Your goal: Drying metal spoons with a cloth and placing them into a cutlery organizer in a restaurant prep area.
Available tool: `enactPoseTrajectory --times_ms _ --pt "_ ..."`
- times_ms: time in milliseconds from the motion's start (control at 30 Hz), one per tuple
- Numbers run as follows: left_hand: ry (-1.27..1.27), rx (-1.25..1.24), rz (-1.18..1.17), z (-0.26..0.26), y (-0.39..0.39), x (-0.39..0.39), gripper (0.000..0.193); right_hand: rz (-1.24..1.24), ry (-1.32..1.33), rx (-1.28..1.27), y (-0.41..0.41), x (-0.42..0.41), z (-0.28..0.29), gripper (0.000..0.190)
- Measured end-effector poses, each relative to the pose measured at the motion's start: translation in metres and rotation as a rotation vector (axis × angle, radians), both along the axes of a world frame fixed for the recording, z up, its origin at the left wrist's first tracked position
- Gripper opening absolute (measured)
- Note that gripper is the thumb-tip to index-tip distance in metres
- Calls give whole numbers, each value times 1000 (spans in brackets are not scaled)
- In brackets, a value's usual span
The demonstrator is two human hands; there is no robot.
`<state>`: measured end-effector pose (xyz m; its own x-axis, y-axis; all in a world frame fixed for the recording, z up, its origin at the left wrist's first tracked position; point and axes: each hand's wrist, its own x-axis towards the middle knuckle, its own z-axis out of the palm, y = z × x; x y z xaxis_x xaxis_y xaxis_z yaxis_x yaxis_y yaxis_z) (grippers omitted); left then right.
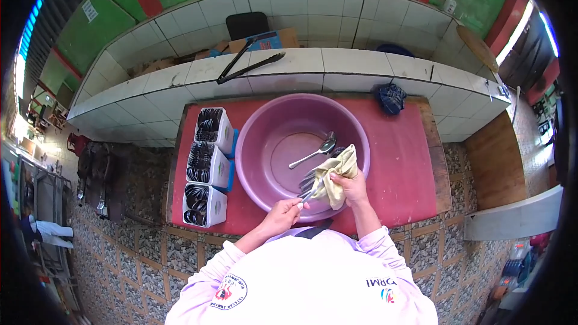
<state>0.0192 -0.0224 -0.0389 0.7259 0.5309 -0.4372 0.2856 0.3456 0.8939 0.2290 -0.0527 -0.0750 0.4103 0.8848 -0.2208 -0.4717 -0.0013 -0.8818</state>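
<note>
In front of me stands a wide pink plastic basin [253, 144] on a red-topped table. My left hand [284, 214], over the basin's near rim, pinches one end of a metal utensil [310, 195]. A pale yellow cloth [332, 176] is bunched in my right hand [354, 187] and wraps the utensil's other part, so its kind is hidden. Several more metal utensils fan out beside the cloth; what holds them cannot be made out. A metal spoon [314, 153] lies inside the basin, near other cutlery partly covered by the cloth.
Three white plastic containers [219, 167] of cutlery stand in a row left of the basin. Black-handled tongs [246, 65] rest on the white tiled ledge [298, 61] behind. A dark blue cloth [390, 98] lies at the table's [397, 167] back right. Wooden boards edge the table.
</note>
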Motion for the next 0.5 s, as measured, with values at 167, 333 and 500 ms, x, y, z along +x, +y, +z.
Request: enactPoseTrajectory --times_ms 167,333,500 --pt "-58 119 12 -1 -2 0 21 -83 -29 -9 -5 12 -5 32" --pt "-108 118 144 5 2 -8 21 -233 268 10 -18 54 0 30" --pt "-140 35 175 -9 -3 22 21 111 659 -24 -22 0 2 38"
